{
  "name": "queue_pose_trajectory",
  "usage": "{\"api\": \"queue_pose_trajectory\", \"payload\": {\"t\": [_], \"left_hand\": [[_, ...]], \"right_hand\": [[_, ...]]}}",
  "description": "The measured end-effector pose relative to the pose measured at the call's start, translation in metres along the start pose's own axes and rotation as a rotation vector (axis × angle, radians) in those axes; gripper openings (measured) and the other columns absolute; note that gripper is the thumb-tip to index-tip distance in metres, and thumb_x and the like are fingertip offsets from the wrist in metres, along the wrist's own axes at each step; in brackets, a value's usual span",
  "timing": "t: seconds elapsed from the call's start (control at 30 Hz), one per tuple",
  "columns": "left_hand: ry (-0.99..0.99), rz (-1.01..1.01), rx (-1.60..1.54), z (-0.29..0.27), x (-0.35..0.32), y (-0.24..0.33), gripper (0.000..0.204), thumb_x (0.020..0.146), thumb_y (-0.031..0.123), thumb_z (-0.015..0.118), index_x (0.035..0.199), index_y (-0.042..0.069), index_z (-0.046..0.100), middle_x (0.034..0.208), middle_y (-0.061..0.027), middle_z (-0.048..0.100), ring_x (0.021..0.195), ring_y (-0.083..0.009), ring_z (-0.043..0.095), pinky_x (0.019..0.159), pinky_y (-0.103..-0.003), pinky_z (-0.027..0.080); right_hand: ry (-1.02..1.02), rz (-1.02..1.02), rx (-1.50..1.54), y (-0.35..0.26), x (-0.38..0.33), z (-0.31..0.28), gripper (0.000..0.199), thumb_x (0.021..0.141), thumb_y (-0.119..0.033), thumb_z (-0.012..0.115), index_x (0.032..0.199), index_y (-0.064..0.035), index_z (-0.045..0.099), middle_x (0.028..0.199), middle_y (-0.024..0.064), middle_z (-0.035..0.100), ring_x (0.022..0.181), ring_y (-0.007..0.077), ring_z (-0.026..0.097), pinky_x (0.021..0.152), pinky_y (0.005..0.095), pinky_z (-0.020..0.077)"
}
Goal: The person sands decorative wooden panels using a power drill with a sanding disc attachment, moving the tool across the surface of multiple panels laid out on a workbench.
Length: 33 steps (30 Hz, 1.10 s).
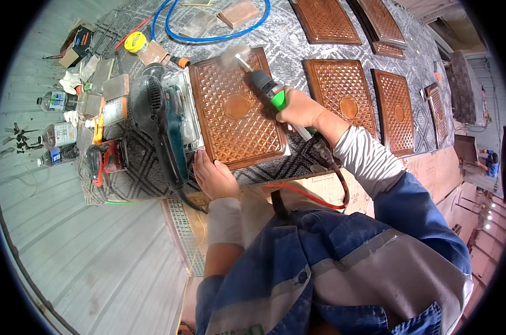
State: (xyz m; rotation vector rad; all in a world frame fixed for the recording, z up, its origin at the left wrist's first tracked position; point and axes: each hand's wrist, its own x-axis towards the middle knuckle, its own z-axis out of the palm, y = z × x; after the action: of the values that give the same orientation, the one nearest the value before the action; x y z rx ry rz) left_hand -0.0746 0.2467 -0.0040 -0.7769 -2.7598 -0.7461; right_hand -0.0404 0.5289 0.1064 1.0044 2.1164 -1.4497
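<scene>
Blue-and-grey workwear [348,251] fills the lower head view. Beyond it, the right hand [298,109] has its grip clamped on a green-and-black handheld tool [269,89], whose blurred tip, hard to make out, is over the upper part of a brown quilted panel [247,137] lying on the patterned surface [286,42]. The left hand [215,177], grip apart and fingers extended, is at the panel's lower left corner, near a black-and-teal power tool [159,120].

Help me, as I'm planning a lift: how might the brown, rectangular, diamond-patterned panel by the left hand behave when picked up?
The brown panel looks stiff, given its flat, board-like form. Its glossy face may be slippery. Broad and flat-lying, it seems unlikely to roll.
</scene>
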Motion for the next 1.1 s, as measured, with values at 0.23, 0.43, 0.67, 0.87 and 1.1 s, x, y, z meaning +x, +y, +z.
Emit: {"api": "queue_pose_trajectory", "payload": {"t": [0.23, 0.43, 0.67, 0.87, 1.1], "left_hand": [[-0.013, 0.022, -0.010, 0.001, 0.001, -0.001, 0.045, 0.098, 0.016, 0.044, 0.138, -0.005, 0.046, 0.140, -0.0219, 0.049, 0.131, -0.0412, 0.045, 0.111, -0.051, 0.033], [-0.006, 0.006, 0.007, 0.005, -0.002, -0.002, 0.045, 0.097, 0.016, 0.044, 0.137, -0.005, 0.047, 0.139, -0.0210, 0.050, 0.131, -0.0400, 0.045, 0.112, -0.051, 0.033], [-0.020, 0.007, 0.033, 0.003, 0.000, -0.003, 0.045, 0.096, 0.016, 0.046, 0.137, -0.005, 0.047, 0.140, -0.0203, 0.050, 0.132, -0.0394, 0.045, 0.113, -0.051, 0.033], [-0.012, 0.012, 0.026, 0.003, 0.001, -0.001, 0.045, 0.095, 0.016, 0.047, 0.135, -0.005, 0.048, 0.139, -0.0203, 0.050, 0.132, -0.0396, 0.046, 0.113, -0.051, 0.034], [-0.006, 0.003, 0.054, 0.004, 0.000, -0.001, 0.043, 0.096, 0.016, 0.048, 0.134, -0.004, 0.048, 0.139, -0.0194, 0.050, 0.131, -0.0388, 0.046, 0.112, -0.050, 0.035]], "right_hand": [[-0.057, -0.181, -0.289, 0.013, -0.019, 0.053, 0.054, 0.077, -0.010, 0.064, 0.124, 0.0101, 0.047, 0.102, 0.0313, 0.067, 0.098, 0.0422, 0.068, 0.088, 0.0449, 0.0527], [0.055, 0.011, -0.108, 0.002, 0.000, 0.002, 0.050, 0.077, -0.004, 0.064, 0.121, 0.0119, 0.046, 0.086, 0.0244, 0.069, 0.066, 0.0277, 0.071, 0.058, 0.0356, 0.0571], [0.003, -0.101, -0.239, 0.006, -0.013, 0.049, 0.051, 0.080, -0.012, 0.063, 0.124, 0.0090, 0.047, 0.097, 0.0285, 0.069, 0.096, 0.0422, 0.069, 0.086, 0.0436, 0.0553], [0.048, -0.055, -0.110, 0.009, -0.008, 0.006, 0.050, 0.078, -0.006, 0.065, 0.123, 0.0110, 0.048, 0.089, 0.0264, 0.069, 0.066, 0.0278, 0.071, 0.058, 0.0379, 0.0565], [0.120, 0.007, 0.015, 0.018, -0.012, -0.011, 0.050, 0.077, -0.004, 0.068, 0.121, 0.0125, 0.048, 0.093, 0.0268, 0.069, 0.059, 0.0213, 0.069, 0.047, 0.0312, 0.0543]]}}
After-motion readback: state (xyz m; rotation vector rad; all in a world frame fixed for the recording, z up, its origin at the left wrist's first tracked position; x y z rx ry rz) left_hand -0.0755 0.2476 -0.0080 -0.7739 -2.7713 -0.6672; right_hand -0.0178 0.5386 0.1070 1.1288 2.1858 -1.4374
